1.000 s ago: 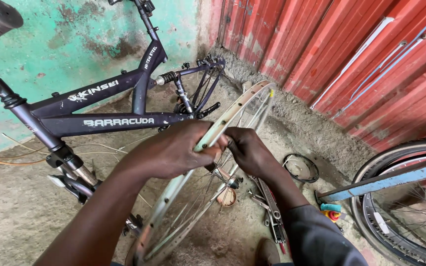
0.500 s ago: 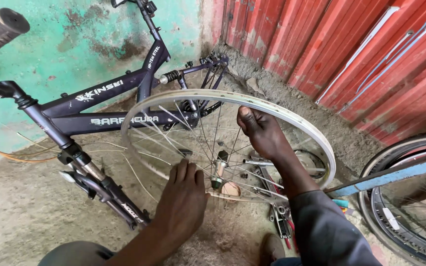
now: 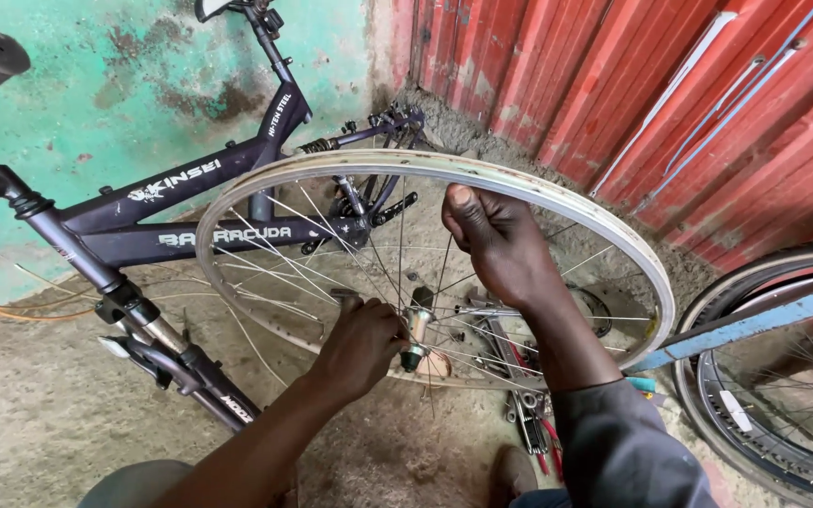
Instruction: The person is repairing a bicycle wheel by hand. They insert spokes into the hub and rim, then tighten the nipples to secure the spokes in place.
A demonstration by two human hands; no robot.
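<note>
left hand [image 3: 359, 346]: we are seeing it curled around the hub [image 3: 416, 331] end of the wheel, fingers pressed together and wrapped, gripping the axle side nearest us.
right hand [image 3: 493, 240]: we are seeing it reaching through the upper half of the wheel, fingers bunched and pinching at a spoke [image 3: 444, 273] just under the rim; we cannot tell exactly what sits between the fingertips.
wheel rim [image 3: 557, 202]: we are finding it held tilted above the ground, in front of the dark bicycle frame [image 3: 190, 212], tyre off, bare silver.
risk 1: we are judging the wheel could pivot on the hub, since only one hand is steadying it and the rim is hanging free.
risk 2: we are judging the pinching fingers could slip off the thin spoke, or get nipped between crossing spokes if the wheel is turning.
risk 3: we are judging the rim could swing into the frame behind, as they are sitting near each other.
risk 4: we are noting loose tools [image 3: 524, 414] lying on the ground under the wheel; a dropped wheel would be landing on them.
count, hands: two, both the person's own.
count, bare rims in hand: one.
count, other wheels: one with tyre [image 3: 783, 376], at right.
count, bicycle frames: one.
count, spokes: too many to be counting.
count, tools: a small cluster, number unclear.
</note>
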